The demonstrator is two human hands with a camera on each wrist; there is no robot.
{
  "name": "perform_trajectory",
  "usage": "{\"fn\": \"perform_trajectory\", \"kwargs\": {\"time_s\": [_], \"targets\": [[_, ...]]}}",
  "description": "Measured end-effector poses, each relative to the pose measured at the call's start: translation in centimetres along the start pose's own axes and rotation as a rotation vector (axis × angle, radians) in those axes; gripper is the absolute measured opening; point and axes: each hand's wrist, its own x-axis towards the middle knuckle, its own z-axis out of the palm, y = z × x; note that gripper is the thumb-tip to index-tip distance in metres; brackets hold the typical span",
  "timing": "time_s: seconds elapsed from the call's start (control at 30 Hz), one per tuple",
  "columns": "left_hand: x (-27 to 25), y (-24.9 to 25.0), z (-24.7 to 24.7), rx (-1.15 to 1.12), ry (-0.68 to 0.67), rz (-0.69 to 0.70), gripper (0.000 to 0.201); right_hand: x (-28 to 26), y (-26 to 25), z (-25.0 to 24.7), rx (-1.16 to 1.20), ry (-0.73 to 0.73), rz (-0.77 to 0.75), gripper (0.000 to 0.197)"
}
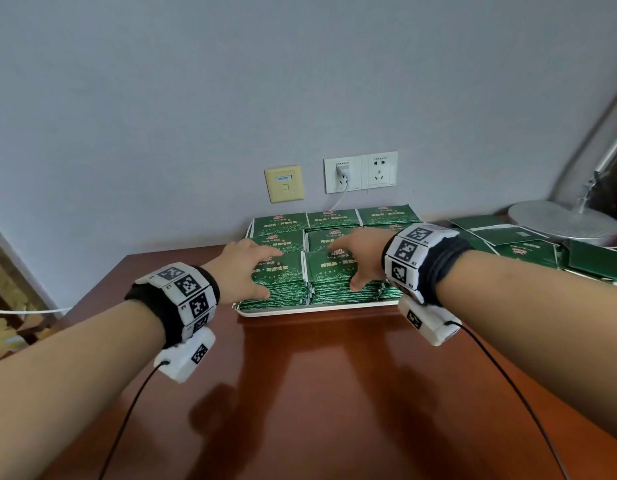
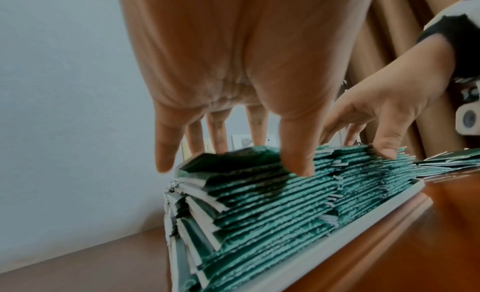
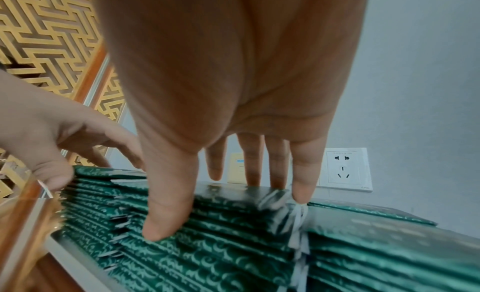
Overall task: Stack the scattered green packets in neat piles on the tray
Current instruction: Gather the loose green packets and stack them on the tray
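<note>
White tray (image 1: 300, 310) w/ green packets (image 1: 331, 220) in piles; left hand (image 1: 243, 268) & right hand (image 1: 357, 252) grips spread, fingers atop front piles

The glossy red-brown worktop (image 1: 334, 393) carries a white tray (image 1: 310, 309) directly under the fingers (image 1: 265, 252), against the wall. Right of the fingers, loose packets (image 1: 528, 252) lie scattered on the wood, with a round lamp base (image 1: 563, 220) just behind them.
</note>
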Motion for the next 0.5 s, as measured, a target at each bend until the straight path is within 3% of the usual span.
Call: {"fn": "perform_trajectory", "kwargs": {"time_s": [0.3,0.5], "targets": [[-0.9,6.3,-0.5,0.030,0.056,0.114,0.075,-3.8,1.8,-0.1,0.078,0.048,0.058,0.096],[-0.3,14.4,0.2,0.061,0.049,0.330,0.070,-8.2,6.2,1.9,0.099,0.031,0.260,0.088]]}}
